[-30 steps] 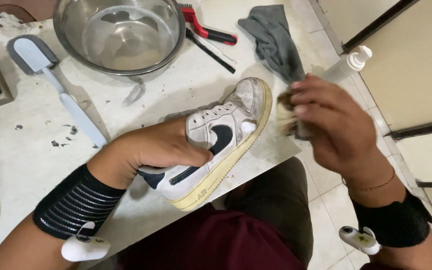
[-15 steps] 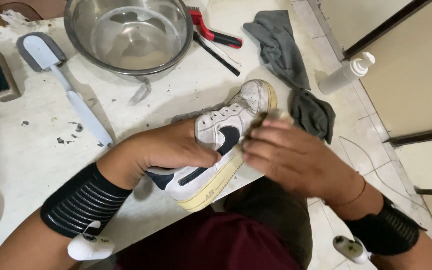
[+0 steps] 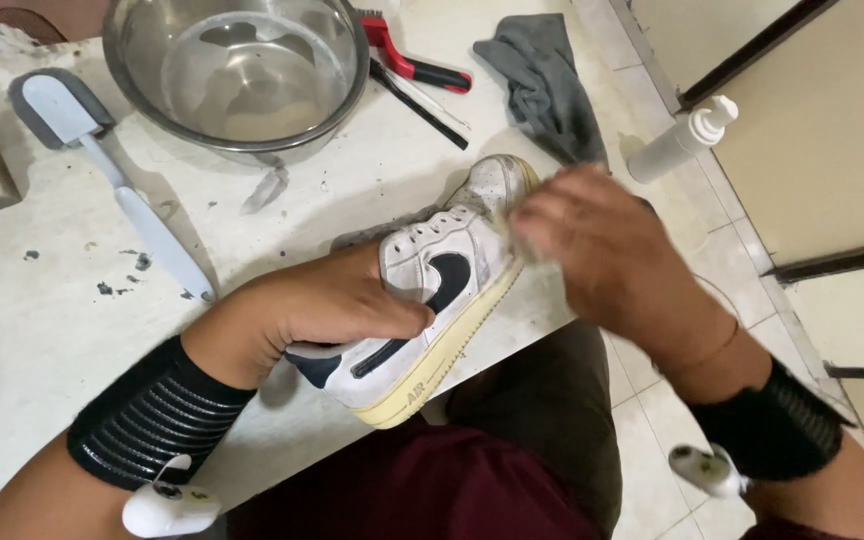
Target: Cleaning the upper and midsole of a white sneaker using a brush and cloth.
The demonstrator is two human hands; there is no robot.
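At the table edge, the left hand (image 3: 337,310) grips the sneaker (image 3: 432,290), toe up-right; the right hand (image 3: 602,250) closes over its toe.

Shoe (image 3: 432,300) on table (image 3: 42,330) edge; bowl (image 3: 237,70) behind, bottle (image 3: 682,140) right.

Your left hand (image 3: 317,310) grips the white sneaker (image 3: 432,300) at the table (image 3: 42,330) edge; your right hand (image 3: 607,255) presses against its toe, beside the grey cloth (image 3: 542,80).
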